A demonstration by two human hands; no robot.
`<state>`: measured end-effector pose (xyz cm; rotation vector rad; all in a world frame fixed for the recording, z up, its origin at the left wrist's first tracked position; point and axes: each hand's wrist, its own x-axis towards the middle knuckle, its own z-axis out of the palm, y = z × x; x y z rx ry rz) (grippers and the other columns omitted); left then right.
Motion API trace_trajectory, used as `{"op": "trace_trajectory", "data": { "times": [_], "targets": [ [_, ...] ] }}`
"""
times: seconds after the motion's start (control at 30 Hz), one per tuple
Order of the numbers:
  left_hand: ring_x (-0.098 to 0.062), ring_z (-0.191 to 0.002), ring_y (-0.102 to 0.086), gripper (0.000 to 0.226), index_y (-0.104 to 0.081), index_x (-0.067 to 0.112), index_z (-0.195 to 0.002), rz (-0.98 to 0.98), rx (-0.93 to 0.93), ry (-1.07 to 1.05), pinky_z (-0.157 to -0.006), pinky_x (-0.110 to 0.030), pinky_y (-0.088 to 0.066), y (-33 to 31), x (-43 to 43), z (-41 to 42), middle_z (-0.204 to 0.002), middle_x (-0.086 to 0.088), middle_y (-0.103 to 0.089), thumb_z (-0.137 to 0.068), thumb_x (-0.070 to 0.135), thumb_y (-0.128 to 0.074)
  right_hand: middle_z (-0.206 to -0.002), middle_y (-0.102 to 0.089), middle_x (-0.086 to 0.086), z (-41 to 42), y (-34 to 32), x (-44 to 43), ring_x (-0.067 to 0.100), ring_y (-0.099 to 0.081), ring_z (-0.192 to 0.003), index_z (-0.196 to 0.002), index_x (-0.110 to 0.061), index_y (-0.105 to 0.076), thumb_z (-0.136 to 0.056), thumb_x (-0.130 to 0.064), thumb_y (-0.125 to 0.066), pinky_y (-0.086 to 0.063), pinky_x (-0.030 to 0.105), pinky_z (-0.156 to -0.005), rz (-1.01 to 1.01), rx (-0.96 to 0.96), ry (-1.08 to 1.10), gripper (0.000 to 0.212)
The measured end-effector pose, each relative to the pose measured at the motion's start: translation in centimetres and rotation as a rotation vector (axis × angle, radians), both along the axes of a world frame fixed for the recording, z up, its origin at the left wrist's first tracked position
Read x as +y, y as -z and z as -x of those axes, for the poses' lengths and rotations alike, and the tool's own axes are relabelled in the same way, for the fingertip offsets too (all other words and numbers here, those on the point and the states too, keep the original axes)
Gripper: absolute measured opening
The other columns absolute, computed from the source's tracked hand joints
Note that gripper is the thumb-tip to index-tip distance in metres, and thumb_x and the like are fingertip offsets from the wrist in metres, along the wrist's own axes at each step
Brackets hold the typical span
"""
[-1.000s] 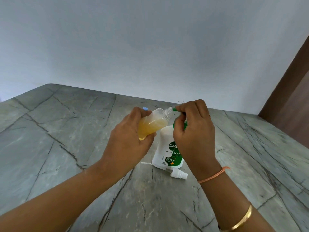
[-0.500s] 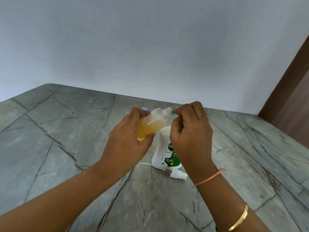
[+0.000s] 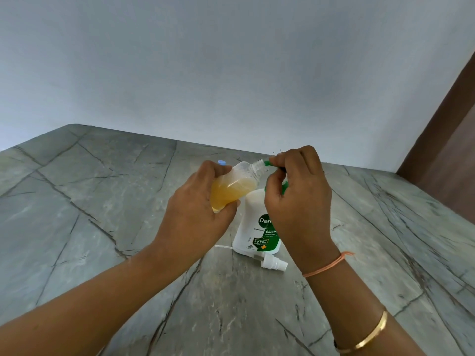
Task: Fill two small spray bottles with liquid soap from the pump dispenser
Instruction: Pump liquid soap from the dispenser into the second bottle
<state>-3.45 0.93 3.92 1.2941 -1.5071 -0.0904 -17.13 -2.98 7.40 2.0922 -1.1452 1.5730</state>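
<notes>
The right hand [image 3: 298,199] rises slightly from its dip, the green pump nozzle [image 3: 267,163] coming up at its fingertips.

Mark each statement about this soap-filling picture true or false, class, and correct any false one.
1. The left hand holds the small clear plastic bottle tilted, its neck toward the green pump spout. True.
2. That bottle is empty. False: amber liquid fills its lower part.
3. A spray cap is screwed onto the bottle. False: the white spray cap lies on the grey veined stone tabletop, in front of the white green-labelled soap dispenser.
4. The right hand has its fingers curled on the green pump spout. True.
</notes>
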Motion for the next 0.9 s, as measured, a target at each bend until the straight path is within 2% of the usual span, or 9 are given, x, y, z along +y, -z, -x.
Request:
{"op": "trace_trajectory", "data": {
  "times": [0.27, 0.4, 0.57, 0.77, 0.9],
  "targets": [
    [-0.010, -0.087, -0.056, 0.047, -0.046, 0.027, -0.113, -0.005, -0.028, -0.015, -0.072, -0.026, -0.052, 0.2, -0.2, -0.1, -0.102, 0.013, -0.053, -0.074, 0.028, -0.074, -0.084, -0.057, 0.013, -0.4, 0.5, 0.1, 0.026, -0.056, -0.071, -0.082, -0.002, -0.062, -0.072, 0.003, -0.053, -0.035, 0.021, -0.055, -0.004, 0.010, 0.035, 0.014],
    [0.000, -0.081, -0.052, 0.046, -0.044, 0.032, -0.109, -0.009, -0.036, -0.020, -0.069, -0.015, -0.046, 0.3, -0.3, -0.2, -0.101, 0.017, -0.051, -0.074, 0.028, -0.073, -0.085, -0.056, 0.012, 0.2, -0.3, 0.2, 0.022, -0.054, -0.070, -0.083, -0.003, -0.061, -0.073, 0.003, -0.054, -0.034, 0.021, -0.054, -0.028, 0.039, 0.016, 0.013],
    [-0.009, -0.089, -0.055, 0.046, -0.048, 0.026, -0.112, -0.006, -0.013, -0.010, -0.073, -0.025, -0.051, 0.2, -0.2, -0.1, -0.103, 0.014, -0.054, -0.074, 0.026, -0.073, -0.087, -0.055, 0.012, 0.3, -0.5, 0.1, 0.023, -0.055, -0.073, -0.086, -0.003, -0.061, -0.074, 0.006, -0.058, -0.041, 0.024, -0.054, -0.044, 0.068, 0.009, 0.015],
    [-0.010, -0.088, -0.055, 0.048, -0.048, 0.025, -0.114, 0.001, -0.032, -0.014, -0.072, -0.022, -0.049, 0.1, -0.2, -0.2, -0.104, 0.013, -0.053, -0.074, 0.026, -0.074, -0.084, -0.057, 0.014, -0.3, 0.8, -0.1, 0.026, -0.056, -0.073, -0.084, -0.002, -0.062, -0.077, -0.001, -0.046, -0.037, 0.021, -0.058, 0.039, 0.012, 0.043, 0.018],
    [-0.012, -0.088, -0.054, 0.050, -0.047, 0.024, -0.115, -0.015, -0.039, -0.024, -0.073, -0.024, -0.049, 0.2, -0.1, -0.2, -0.103, 0.013, -0.051, -0.074, 0.027, -0.074, -0.084, -0.059, 0.014, -0.5, 1.3, -0.1, 0.027, -0.057, -0.075, -0.084, -0.001, -0.063, -0.074, 0.004, -0.054, -0.040, 0.022, -0.059, 0.031, 0.003, 0.045, 0.014]
  ]
}}
